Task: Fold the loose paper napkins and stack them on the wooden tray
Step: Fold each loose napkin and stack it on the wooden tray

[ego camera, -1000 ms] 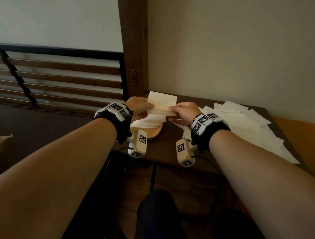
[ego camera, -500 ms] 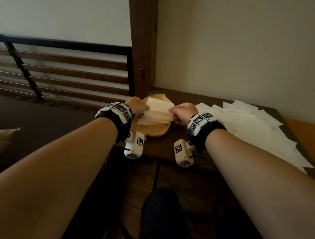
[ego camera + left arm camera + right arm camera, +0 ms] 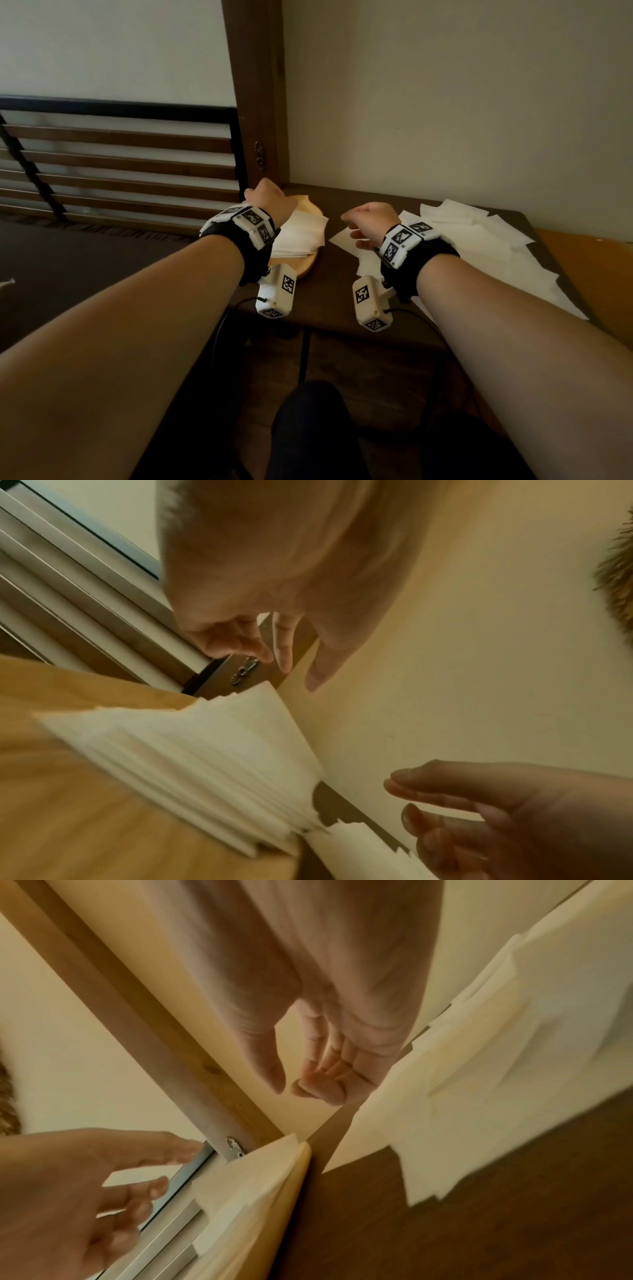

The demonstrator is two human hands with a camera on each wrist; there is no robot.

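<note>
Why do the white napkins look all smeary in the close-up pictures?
Left wrist view: motion blur streaks the stack of folded white paper napkins on the light wooden tray. Right wrist view: the loose white napkins smear too. Head view: dim but sharper; edges look stretched.

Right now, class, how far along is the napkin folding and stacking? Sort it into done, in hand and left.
Done: a stack of folded napkins lies on the wooden tray.
In hand: nothing; the left hand is over the stack and the right hand over the table, both empty with fingers relaxed.
Left: many loose napkins lie spread on the table, unfolded.
</note>
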